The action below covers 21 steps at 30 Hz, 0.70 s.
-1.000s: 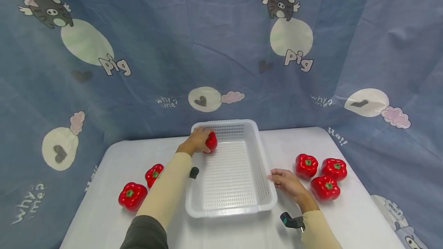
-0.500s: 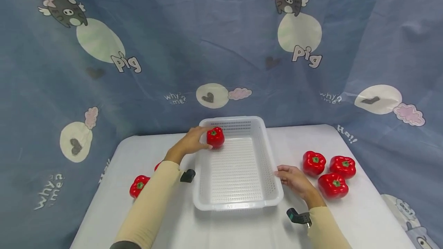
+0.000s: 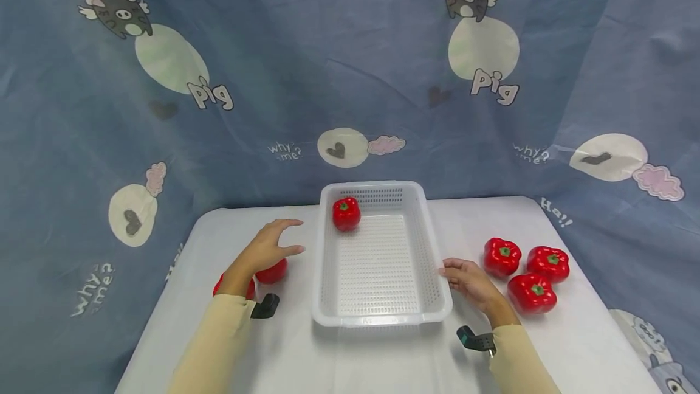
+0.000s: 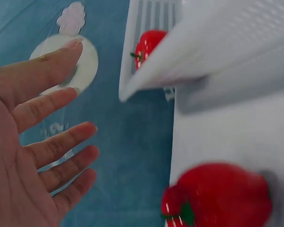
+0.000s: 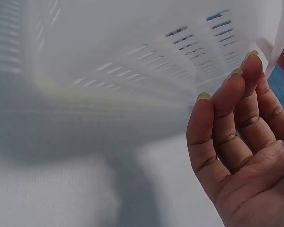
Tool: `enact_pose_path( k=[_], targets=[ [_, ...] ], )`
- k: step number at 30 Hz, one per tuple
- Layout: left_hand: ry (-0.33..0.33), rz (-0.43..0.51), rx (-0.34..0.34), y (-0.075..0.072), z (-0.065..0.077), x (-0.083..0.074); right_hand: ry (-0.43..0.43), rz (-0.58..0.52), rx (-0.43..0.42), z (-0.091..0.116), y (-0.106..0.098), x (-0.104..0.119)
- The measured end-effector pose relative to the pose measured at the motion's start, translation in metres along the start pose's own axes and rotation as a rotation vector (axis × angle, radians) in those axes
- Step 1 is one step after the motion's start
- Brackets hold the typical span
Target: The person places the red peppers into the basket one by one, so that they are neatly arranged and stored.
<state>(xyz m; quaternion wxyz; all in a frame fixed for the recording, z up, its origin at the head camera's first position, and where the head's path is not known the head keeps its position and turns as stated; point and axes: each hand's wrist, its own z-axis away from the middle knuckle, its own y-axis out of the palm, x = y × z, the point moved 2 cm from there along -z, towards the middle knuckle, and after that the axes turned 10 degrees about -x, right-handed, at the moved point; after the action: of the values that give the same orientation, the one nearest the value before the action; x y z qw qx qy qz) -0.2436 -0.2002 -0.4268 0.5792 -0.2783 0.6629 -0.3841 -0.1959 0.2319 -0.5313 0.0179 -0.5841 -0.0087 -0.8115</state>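
The red pepper (image 3: 346, 214) sits in the far left corner of the white basket (image 3: 376, 321). It stands upright, its green stem facing up, so its stem-to-base axis is close to vertical. The basket's long axis runs away from the person, from the near edge of the bench (image 3: 377, 363) toward the blue cloth (image 3: 262, 47).

Printed on that cloth, "pig" (image 3: 494, 86) reads in outlined letters at two places, "why me?" (image 3: 284, 151) in thin white script at three, and "Ha!!" (image 3: 555, 212) beside the bench's far right corner.

Of the two hands, the left hand (image 3: 267, 249) is well spread, thumb apart from the fingers, and grips nothing; it is over the bench left of the basket, near two peppers (image 3: 273, 272) that it and its wrist partly hide. The right hand (image 3: 469, 281) has its fingers bent and pinches the basket's right rim against the thumb.

Three more peppers (image 3: 532, 293) sit clustered beyond the right hand, their green stems visible on top.
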Motion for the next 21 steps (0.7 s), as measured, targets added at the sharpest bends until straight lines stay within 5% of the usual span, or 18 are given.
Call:
enact_pose_path(
  k=[21],
  targets=[
    [-0.294,0.015,-0.174,-0.009,0.074,0.076,0.025,-0.018,-0.033,0.003,0.002,0.001]
  ],
)
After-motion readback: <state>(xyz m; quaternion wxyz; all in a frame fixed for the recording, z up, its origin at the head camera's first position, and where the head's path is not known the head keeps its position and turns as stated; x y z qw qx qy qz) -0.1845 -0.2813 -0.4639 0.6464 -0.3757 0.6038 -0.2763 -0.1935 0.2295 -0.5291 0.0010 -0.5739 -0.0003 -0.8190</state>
